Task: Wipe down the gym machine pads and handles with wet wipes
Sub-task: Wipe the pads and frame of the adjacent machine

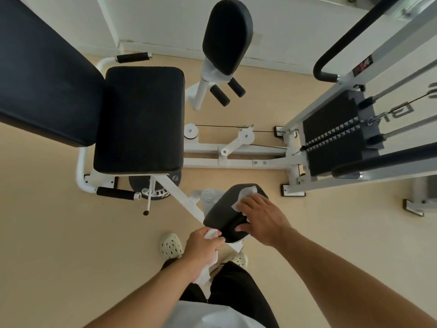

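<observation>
Two bare forearms reach down from the bottom edge toward a small black pad [223, 217] on a white tube frame. Its cover is smooth, matte vinyl with rounded corners, and it sits tilted.

Right hand [259, 218] lies flat on the pad, fingers straight and spread, pressing a white wet wipe [246, 194] against the upper face. This wipe is thin and crumpled, its edges poking out past the fingertips. The thumb hooks round the pad's lower edge.

Left hand [201, 249] has its grip closed round a second white wipe [209, 263], bunched into a soft wad that hangs below the fist, at the pad's lower left corner. Whether it touches the pad I cannot tell.

Beneath the hands stand two pale perforated clogs [171, 245] and black trousers on a smooth beige floor [59, 233].

Further off, the machine's seat [142, 119] is a thick rectangular black cushion with a fine grain, and a larger glossy backrest [40, 67] joins it at the left. Two short cylindrical handles [115, 193] with ribbed black foam sit on curved white tubes at either side of the seat. A matching oval pad [227, 35] stands upright beyond, well apart. At the right, a stack of dark rectangular weight plates [331, 133] sits inside a grey-white square-tube frame, linked by a thin steel cable.
</observation>
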`<control>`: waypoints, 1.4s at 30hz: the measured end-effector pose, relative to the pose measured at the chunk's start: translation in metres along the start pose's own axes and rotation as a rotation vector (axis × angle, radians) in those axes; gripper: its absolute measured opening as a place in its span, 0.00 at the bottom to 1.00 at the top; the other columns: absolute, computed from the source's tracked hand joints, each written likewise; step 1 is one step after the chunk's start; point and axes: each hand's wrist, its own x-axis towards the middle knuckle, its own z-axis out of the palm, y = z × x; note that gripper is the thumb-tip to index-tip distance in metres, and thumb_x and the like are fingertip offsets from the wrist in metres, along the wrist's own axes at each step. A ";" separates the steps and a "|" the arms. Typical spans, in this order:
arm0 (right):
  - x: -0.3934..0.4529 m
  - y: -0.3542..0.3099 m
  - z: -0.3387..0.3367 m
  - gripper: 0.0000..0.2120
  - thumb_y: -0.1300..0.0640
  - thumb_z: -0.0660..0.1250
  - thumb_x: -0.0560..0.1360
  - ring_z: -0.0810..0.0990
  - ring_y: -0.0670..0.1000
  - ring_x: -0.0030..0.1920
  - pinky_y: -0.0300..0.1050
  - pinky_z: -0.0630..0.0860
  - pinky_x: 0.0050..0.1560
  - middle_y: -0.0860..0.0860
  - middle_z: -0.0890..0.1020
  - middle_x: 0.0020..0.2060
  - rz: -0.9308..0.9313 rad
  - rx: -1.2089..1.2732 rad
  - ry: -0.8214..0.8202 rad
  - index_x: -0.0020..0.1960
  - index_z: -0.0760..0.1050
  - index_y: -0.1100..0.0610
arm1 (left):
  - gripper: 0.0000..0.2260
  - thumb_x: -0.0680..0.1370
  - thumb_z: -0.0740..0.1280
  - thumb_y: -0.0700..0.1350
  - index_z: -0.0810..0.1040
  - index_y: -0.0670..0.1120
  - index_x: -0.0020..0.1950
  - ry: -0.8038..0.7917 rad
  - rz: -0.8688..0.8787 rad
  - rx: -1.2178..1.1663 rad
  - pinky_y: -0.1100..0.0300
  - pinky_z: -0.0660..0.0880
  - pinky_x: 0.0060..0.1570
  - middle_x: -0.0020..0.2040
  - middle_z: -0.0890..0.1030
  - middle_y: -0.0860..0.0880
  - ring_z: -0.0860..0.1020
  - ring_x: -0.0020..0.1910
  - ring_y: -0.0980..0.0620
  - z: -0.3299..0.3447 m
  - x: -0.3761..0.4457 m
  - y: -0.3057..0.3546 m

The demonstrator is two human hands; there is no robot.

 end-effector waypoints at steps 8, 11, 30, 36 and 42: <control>0.002 -0.022 0.010 0.37 0.25 0.45 0.76 0.68 0.53 0.71 0.52 0.63 0.74 0.48 0.75 0.69 0.210 0.129 0.025 0.73 0.69 0.46 | 0.04 0.78 0.71 0.43 0.82 0.43 0.50 0.143 -0.080 -0.092 0.58 0.75 0.46 0.46 0.84 0.44 0.81 0.46 0.47 0.010 0.006 -0.011; 0.007 -0.041 0.006 0.37 0.25 0.46 0.77 0.71 0.55 0.65 0.53 0.65 0.67 0.50 0.77 0.64 0.315 0.135 -0.009 0.71 0.72 0.48 | 0.08 0.79 0.69 0.46 0.79 0.41 0.53 0.310 -0.114 -0.275 0.52 0.75 0.49 0.43 0.84 0.45 0.81 0.44 0.46 0.024 0.008 -0.016; 0.050 0.006 0.036 0.19 0.43 0.61 0.83 0.75 0.41 0.65 0.28 0.68 0.61 0.40 0.77 0.66 0.093 1.461 -0.006 0.72 0.75 0.42 | 0.09 0.77 0.73 0.51 0.79 0.46 0.47 1.112 0.295 -0.493 0.74 0.71 0.30 0.40 0.79 0.54 0.78 0.37 0.57 0.040 0.080 0.060; 0.038 -0.042 0.058 0.28 0.26 0.47 0.79 0.67 0.42 0.62 0.49 0.57 0.73 0.34 0.68 0.53 0.019 1.539 0.069 0.77 0.44 0.25 | 0.15 0.79 0.69 0.56 0.81 0.43 0.46 1.056 0.403 -0.271 0.77 0.70 0.33 0.40 0.82 0.51 0.79 0.38 0.56 0.024 0.082 0.079; 0.041 -0.044 0.034 0.26 0.40 0.48 0.85 0.53 0.34 0.78 0.37 0.49 0.80 0.39 0.59 0.81 0.014 1.526 0.148 0.82 0.50 0.39 | 0.10 0.82 0.65 0.51 0.78 0.50 0.43 1.199 0.418 -0.120 0.73 0.69 0.37 0.40 0.80 0.52 0.76 0.38 0.58 0.043 0.072 0.057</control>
